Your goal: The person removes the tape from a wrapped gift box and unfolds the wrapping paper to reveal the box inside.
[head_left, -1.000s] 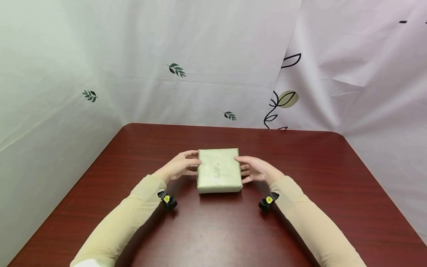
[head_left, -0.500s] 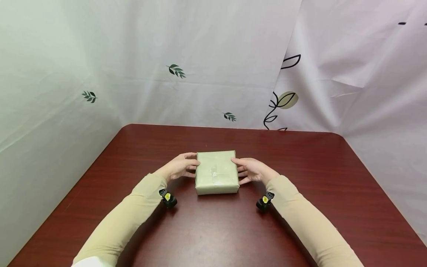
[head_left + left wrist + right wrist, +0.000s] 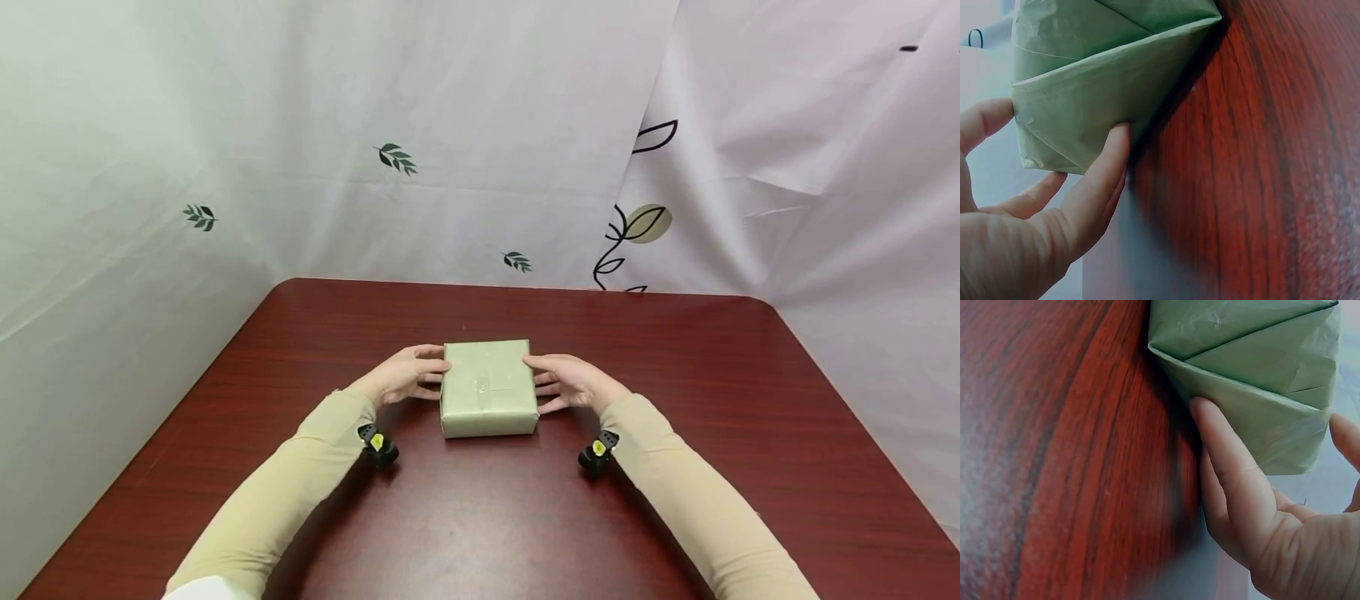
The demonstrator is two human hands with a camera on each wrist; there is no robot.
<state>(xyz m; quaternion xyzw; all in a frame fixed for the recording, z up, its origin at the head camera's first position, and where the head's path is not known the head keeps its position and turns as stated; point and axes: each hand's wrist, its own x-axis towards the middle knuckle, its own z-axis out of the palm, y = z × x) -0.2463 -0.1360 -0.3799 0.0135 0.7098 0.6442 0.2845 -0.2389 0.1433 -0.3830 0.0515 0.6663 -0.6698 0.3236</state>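
A square box wrapped in pale green paper (image 3: 489, 379) sits near the middle of the table, between both hands. Clear tape shows on its top. My left hand (image 3: 401, 375) holds the left side, thumb at the upper edge and fingers against the side face. On the opposite side my right hand (image 3: 576, 383) grips it the same way. In the left wrist view, the left hand's fingertips (image 3: 1121, 130) touch a folded paper end of the wrapped box (image 3: 1085, 94). The right wrist view has the right hand's fingertips (image 3: 1202, 406) low on the other folded end. The box's underside is hidden.
The dark red wood-grain table (image 3: 480, 517) has rounded far corners. White cloth (image 3: 480, 125) with printed leaves hangs behind it and along both sides. A small black wrist camera (image 3: 382, 450) is strapped over each beige sleeve (image 3: 277, 492).
The wrapped box and my right hand have shifted slightly left and a little nearer to me. My left hand has barely moved. Over the last half second almost nothing differs.
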